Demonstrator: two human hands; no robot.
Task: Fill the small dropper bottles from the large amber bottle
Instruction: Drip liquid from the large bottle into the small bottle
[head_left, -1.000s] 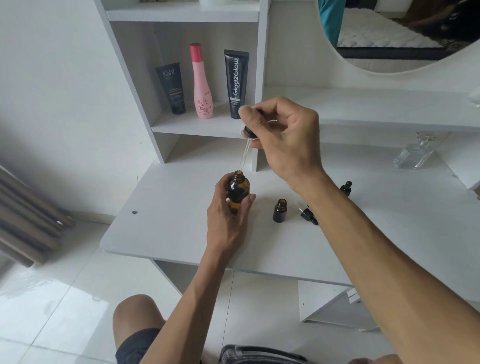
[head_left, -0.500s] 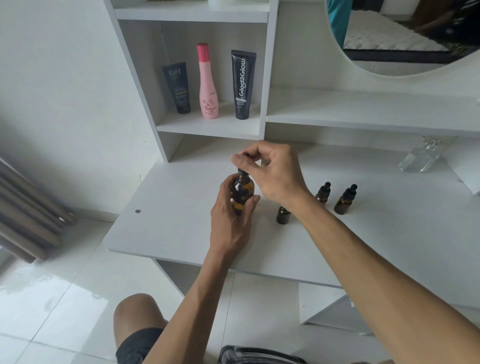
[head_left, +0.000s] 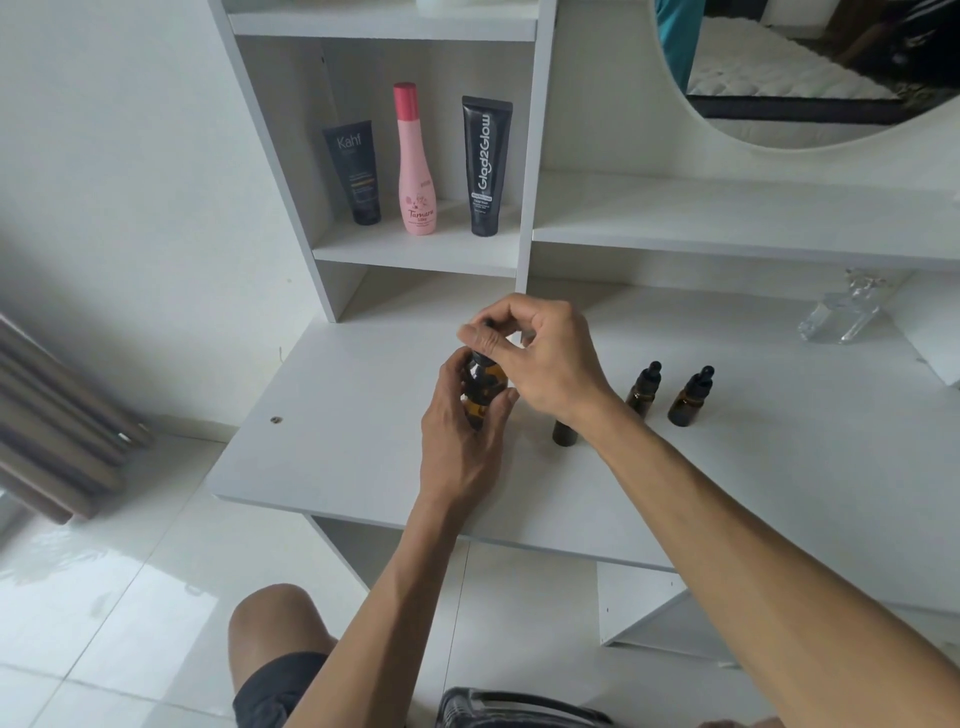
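Observation:
My left hand (head_left: 460, 436) grips the large amber bottle (head_left: 483, 387) upright on the white table (head_left: 332, 441). My right hand (head_left: 540, 353) pinches the black dropper cap (head_left: 480, 358) seated on the bottle's neck. Just right of it, a small amber bottle (head_left: 564, 434) stands partly hidden behind my right wrist. Two more small dropper bottles with black caps stand further right, one (head_left: 643, 389) beside the other (head_left: 690, 397).
On the shelf behind stand a dark tube (head_left: 356, 176), a pink bottle (head_left: 415, 161) and a black tube (head_left: 485, 166). A clear glass perfume bottle (head_left: 841, 317) lies at the back right. A round mirror (head_left: 810, 67) hangs above.
My right hand has lowered the dropper from above the large bottle into its neck, and the cap now sits on the bottle. My left hand keeps its hold.

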